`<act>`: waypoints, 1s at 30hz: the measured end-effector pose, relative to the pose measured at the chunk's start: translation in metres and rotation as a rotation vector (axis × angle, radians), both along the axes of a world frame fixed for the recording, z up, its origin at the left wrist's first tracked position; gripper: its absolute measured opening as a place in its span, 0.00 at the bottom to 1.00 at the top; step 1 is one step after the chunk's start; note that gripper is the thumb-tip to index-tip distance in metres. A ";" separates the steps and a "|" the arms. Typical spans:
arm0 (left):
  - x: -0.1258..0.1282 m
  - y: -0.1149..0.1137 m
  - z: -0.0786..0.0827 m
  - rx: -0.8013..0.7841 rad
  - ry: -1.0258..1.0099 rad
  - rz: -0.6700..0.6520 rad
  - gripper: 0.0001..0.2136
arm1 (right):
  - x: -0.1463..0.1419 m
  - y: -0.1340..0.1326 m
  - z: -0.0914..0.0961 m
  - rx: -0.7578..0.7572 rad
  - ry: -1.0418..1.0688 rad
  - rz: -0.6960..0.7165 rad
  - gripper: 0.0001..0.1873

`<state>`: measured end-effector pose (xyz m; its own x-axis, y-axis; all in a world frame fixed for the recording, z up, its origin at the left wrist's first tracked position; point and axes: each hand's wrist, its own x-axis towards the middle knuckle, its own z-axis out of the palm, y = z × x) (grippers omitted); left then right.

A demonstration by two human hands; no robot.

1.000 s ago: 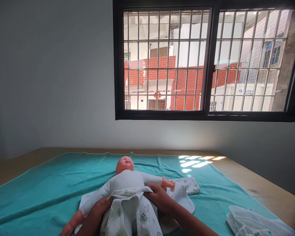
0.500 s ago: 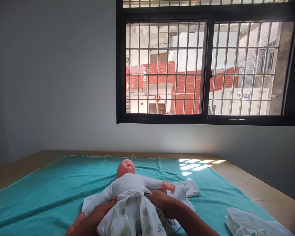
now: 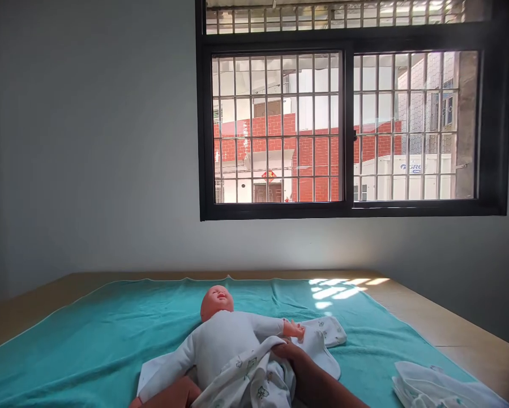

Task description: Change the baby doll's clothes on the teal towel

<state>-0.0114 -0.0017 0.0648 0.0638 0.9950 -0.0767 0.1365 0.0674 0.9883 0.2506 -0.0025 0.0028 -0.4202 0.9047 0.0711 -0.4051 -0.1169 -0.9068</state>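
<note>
Head view: right hand (image 3: 293,354) holds printed garment (image 3: 248,371); left hand (image 3: 182,392), grip unclear; teal sheet (image 3: 88,334), left edge well apart

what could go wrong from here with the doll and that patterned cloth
The patterned cloth is bunched at the right hand, so it may twist or crease. The doll has one outstretched arm close to that hand, which could bump it. The teal sheet is wrinkled and might shift if tugged.
</note>
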 end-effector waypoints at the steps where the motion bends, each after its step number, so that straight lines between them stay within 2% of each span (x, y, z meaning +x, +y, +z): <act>1: 0.008 0.014 0.008 0.037 0.007 0.021 0.08 | 0.000 -0.003 0.004 -0.017 0.030 0.024 0.13; 4: 0.033 0.055 0.024 0.128 0.043 0.085 0.11 | -0.001 -0.006 0.008 -0.014 0.004 0.062 0.16; 7: 0.046 0.078 0.025 0.161 0.066 0.147 0.14 | -0.002 -0.002 0.004 -0.052 -0.101 0.037 0.20; 9: 0.048 0.082 0.020 0.168 0.060 0.172 0.13 | 0.001 0.002 0.001 -0.042 -0.208 0.016 0.19; 12: 0.046 0.081 0.013 0.174 0.022 0.171 0.13 | 0.011 0.005 0.006 0.078 -0.457 0.014 0.16; 14: 0.044 0.082 0.011 0.176 -0.009 0.157 0.14 | 0.020 0.005 0.015 0.170 -0.662 0.098 0.14; 18: 0.046 0.085 0.014 0.173 -0.021 0.155 0.15 | 0.033 0.004 0.033 0.340 -0.977 0.374 0.11; 20: 0.049 0.086 0.016 0.167 0.008 0.166 0.14 | 0.033 0.001 0.036 0.377 -1.102 0.403 0.11; 22: 0.051 0.086 0.019 0.159 0.045 0.177 0.14 | 0.031 -0.005 0.034 0.352 -1.183 0.356 0.10; 24: 0.053 0.084 0.020 0.149 0.074 0.186 0.14 | 0.027 -0.015 0.028 0.312 -1.153 0.278 0.07; 26: 0.053 0.081 0.021 0.131 0.070 0.187 0.15 | 0.024 -0.028 0.020 0.303 -1.031 0.209 0.05; 30: 0.051 0.074 0.021 0.075 -0.053 0.172 0.13 | 0.021 -0.053 -0.001 0.354 -0.823 0.071 0.09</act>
